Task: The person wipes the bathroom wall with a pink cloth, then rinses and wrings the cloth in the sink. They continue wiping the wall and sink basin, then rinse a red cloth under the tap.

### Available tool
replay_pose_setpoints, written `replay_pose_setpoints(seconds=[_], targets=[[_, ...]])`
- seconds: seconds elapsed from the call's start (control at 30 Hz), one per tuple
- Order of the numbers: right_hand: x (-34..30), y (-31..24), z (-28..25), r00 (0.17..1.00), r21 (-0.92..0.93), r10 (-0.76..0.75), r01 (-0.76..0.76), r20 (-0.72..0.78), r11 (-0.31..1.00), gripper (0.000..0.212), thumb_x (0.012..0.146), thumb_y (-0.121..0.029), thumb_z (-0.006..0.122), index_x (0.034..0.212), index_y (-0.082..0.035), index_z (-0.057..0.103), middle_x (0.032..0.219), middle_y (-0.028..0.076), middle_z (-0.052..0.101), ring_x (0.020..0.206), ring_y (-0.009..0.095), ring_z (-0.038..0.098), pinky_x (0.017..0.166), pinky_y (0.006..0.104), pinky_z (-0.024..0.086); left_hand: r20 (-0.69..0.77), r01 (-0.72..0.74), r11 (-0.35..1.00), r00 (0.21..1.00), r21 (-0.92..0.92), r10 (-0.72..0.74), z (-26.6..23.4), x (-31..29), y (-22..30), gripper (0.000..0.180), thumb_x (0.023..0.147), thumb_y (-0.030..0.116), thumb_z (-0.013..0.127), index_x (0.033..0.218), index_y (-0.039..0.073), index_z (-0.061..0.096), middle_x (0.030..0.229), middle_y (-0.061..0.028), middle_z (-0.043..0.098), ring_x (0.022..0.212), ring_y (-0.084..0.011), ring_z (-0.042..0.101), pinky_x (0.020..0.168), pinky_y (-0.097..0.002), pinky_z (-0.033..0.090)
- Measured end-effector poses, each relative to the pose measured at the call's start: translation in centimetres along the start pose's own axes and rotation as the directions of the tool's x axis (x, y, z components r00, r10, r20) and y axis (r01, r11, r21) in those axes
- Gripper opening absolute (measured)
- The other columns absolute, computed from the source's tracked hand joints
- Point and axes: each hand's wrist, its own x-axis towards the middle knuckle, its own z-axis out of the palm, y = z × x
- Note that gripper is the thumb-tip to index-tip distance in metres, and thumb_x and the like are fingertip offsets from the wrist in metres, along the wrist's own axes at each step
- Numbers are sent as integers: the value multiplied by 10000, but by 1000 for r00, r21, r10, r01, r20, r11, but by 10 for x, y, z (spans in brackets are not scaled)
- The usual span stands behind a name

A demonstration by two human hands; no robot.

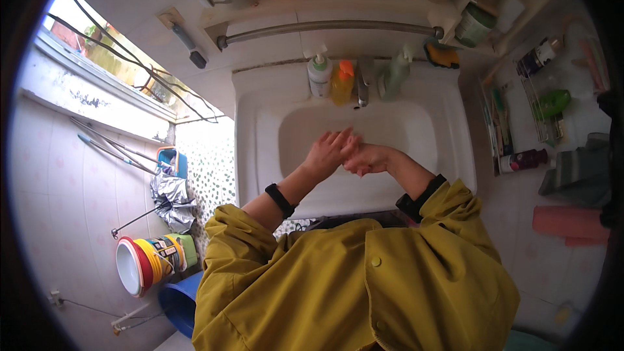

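Both my hands meet above the basin of a white washbasin (257, 156). My left hand (327, 153) comes from the left, its fingers laid over and bent around my right hand (368, 158). The right hand's fingers are folded against the left palm, partly hidden by it. No object shows between the hands. Behind them stands the metal tap (363, 91). Beside the tap are a white pump bottle (319, 78), a yellow bottle with an orange top (342, 84) and a pale green pump bottle (394, 78).
A metal rail (331, 26) crosses the wall under a shelf with jugs. A sponge (442, 55) lies at the basin's back right corner. Wire racks (543, 107) and towels (575, 169) hang at right. Stacked buckets (140, 266) and a blue tub (179, 305) stand at left.
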Motion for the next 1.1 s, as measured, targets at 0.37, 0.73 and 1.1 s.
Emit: replay_pose_setpoints(seconds=[0.37, 0.73, 1.1], targets=[[32, 41, 0, 735, -927, -591, -140, -332, 348, 229, 828, -201, 520, 1004, -55, 518, 946, 182, 610, 894, 355, 588, 731, 431, 474, 596, 613, 739, 714, -280, -367, 73, 1, 2, 398, 778, 146, 567, 1135, 5, 461, 834, -158, 628, 767, -306, 629, 662, -395, 510], [14, 5, 5, 954, -41, 89, -105, -285, 994, 138, 834, -262, 509, 902, -144, 529, 623, 4, 492, 455, 94, 447, 365, 231, 361, -186, 27, 998, 982, -50, -36, 23, -29, -13, 538, 714, 121, 577, 1218, 5, 432, 1139, -178, 509, 1070, -310, 507, 924, -404, 407], [38, 26, 35, 919, -845, -213, -188, -331, 501, 64, 759, -131, 569, 756, -68, 574, 619, 113, 574, 519, 204, 563, 462, 353, 444, 409, 240, 964, 896, -117, -173, 8, -21, -3, 166, 745, 195, 585, 863, 99, 652, 932, -103, 655, 855, -255, 642, 660, -369, 514]])
